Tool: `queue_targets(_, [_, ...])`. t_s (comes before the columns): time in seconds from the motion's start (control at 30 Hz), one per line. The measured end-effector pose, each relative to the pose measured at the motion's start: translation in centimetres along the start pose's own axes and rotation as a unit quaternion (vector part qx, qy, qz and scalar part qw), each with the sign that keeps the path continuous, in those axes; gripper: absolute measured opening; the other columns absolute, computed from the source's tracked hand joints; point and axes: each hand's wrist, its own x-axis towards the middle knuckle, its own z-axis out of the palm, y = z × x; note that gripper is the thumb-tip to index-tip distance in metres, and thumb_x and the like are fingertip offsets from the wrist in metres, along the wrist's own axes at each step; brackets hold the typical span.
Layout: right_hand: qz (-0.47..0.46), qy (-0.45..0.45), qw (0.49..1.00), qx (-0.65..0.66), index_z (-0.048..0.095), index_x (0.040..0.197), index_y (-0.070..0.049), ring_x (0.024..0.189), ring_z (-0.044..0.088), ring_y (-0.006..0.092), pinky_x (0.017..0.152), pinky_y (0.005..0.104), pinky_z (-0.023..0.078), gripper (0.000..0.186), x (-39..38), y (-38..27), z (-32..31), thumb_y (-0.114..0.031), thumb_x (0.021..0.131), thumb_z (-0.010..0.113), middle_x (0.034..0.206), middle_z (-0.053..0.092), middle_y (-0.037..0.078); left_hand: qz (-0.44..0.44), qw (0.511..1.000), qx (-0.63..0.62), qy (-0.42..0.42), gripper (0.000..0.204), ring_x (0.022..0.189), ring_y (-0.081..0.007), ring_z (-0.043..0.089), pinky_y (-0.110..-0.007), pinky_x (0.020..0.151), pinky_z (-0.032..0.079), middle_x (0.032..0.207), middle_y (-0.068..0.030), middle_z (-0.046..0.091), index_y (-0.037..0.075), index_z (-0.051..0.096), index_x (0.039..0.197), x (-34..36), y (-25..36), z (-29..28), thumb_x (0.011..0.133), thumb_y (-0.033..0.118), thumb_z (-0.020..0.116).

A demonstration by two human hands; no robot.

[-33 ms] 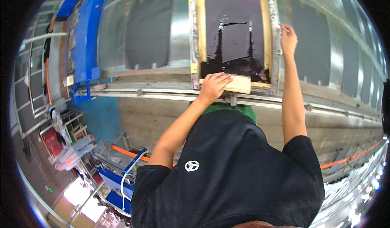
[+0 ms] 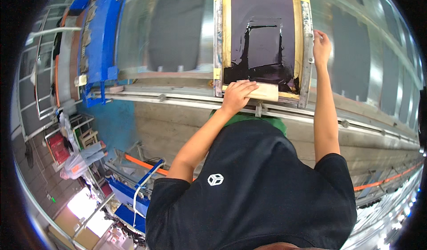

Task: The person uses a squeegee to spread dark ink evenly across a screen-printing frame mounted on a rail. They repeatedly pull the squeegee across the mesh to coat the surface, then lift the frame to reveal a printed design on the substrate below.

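A screen printing frame (image 2: 227, 40) with yellow tape along its inner border lies in front of me. Glossy black ink (image 2: 238, 74) pools on its dark mesh, mostly at the near end, and streaks outline a rectangle. My left hand (image 2: 239, 96) is closed over the left part of a squeegee (image 2: 267, 92) with a pale wooden handle, at the frame's near edge. The squeegee's blade is hidden. At the outer right side of the frame is my right hand (image 2: 322, 48), fingers curled together beside the metal rail (image 2: 308, 49); whatever they grip cannot be made out.
Dark fabric panels (image 2: 175, 32) lie on the long shiny table on both sides of the frame. A metal guide rail (image 2: 178, 100) runs along its near edge. Blue equipment (image 2: 100, 36) stands at the left end. Racks and a red crate (image 2: 58, 148) are at lower left.
The whole view has shifted slightly, so everything sits a little farther right. My right hand's fingers have drawn in more. The squeegee stays at the frame's near end in my left hand.
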Motion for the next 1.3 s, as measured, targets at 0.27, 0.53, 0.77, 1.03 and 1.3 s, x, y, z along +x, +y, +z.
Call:
queue_targets(0.27, [-0.055,0.004,0.993,0.104,0.073,0.115,-0.010,0.106,0.071,0.0361,0.093,0.0412,0.051,0.027,-11.8,-10.2,20.0,-0.030,0.101,0.062,0.107,0.075,0.019,-0.171,0.972,-0.105,0.126,0.039,0.112,-0.0290,0.070,-0.039,0.099,0.053,0.118,-0.0095,0.075,0.009,0.076,0.116,-6.5,-14.9,-16.3,0.079,-0.001,0.072])
queue_targets(0.53, [-0.044,0.003,0.997,0.071,0.073,0.113,-0.011,0.072,0.062,0.0318,0.072,0.0451,0.048,0.024,-18.0,-16.6,28.2,-0.029,0.102,0.062,0.081,0.068,0.018,-0.348,0.926,-0.133,0.068,0.037,0.087,-0.0142,0.071,-0.032,0.080,0.055,0.097,-0.0103,0.078,0.001,0.074,0.116,-10.1,-27.3,-24.6,0.085,0.018,0.083])
queue_targets(0.77, [-0.050,0.010,0.998,0.020,0.072,0.115,-0.015,0.073,0.064,0.0391,0.072,0.0486,0.048,0.024,-18.7,-17.1,30.0,-0.030,0.103,0.059,0.079,0.067,0.021,-0.207,0.924,-0.145,-0.287,0.044,0.091,-0.0287,0.075,-0.037,0.082,0.056,0.098,-0.0185,0.077,0.000,0.073,0.115,-3.7,-32.4,-25.8,0.076,0.015,0.083])
queue_targets(1.03, [-0.173,0.016,0.967,-0.185,0.072,0.122,-0.017,0.095,0.067,0.0358,0.085,0.0476,0.052,0.034,-18.0,-17.0,28.2,-0.039,0.097,0.067,0.104,0.071,0.018,-0.287,0.837,-0.226,-0.407,0.043,0.085,-0.0134,0.067,-0.029,0.071,0.054,0.094,-0.0053,0.076,0.002,0.076,0.114,5.1,-35.8,-28.5,0.074,0.015,0.087])
queue_targets(1.3, [-0.347,-0.186,0.890,-0.231,0.074,0.122,-0.017,0.112,0.064,0.0281,0.096,0.0425,0.050,0.041,-20.3,-27.4,30.9,-0.033,0.084,0.079,0.121,0.071,0.005,-0.161,0.982,-0.064,-0.075,0.031,0.094,-0.0314,0.074,-0.040,0.085,0.056,0.103,-0.0115,0.077,0.015,0.079,0.111,7.9,-34.3,-27.0,0.080,0.014,0.078])
